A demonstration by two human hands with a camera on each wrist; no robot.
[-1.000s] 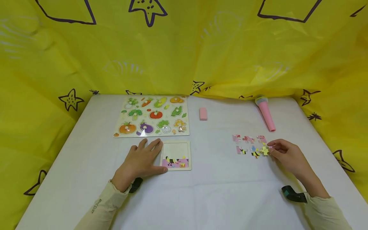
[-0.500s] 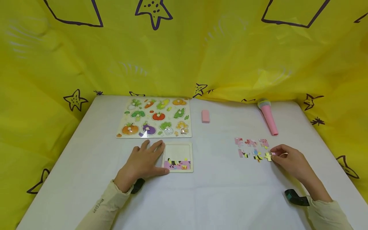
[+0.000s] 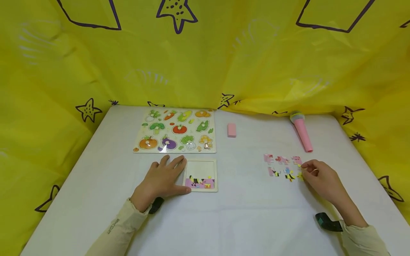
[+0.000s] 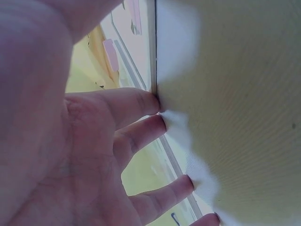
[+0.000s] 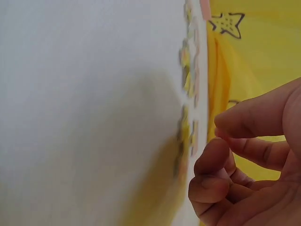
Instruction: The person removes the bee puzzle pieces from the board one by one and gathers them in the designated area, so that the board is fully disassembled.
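Note:
In the head view my left hand (image 3: 163, 181) rests spread at the left side of a small framed jigsaw tray (image 3: 215, 174), its thumb on the lower left corner. A strip of bee picture on pink (image 3: 200, 182) fills the tray's lower part; the upper part is blank. At the right, several loose jigsaw pieces (image 3: 289, 174) lie in two rows. My right hand (image 3: 323, 179) hovers at their right end, partly hiding a yellow piece (image 3: 300, 176). Thumb and index finger are bent towards each other, with no piece showing between them in the right wrist view.
A vegetable peg puzzle board (image 3: 174, 131) lies behind the tray. A pink block (image 3: 231, 130) is to its right. Beyond the loose pieces lies a pink toy microphone (image 3: 303, 133). A yellow patterned curtain (image 3: 205, 64) hangs round the table (image 3: 250, 227).
The right hand has shifted slightly left over the yellow piece and now covers more of it. The left hand stays at the tray. The whole head view has drifted a little.

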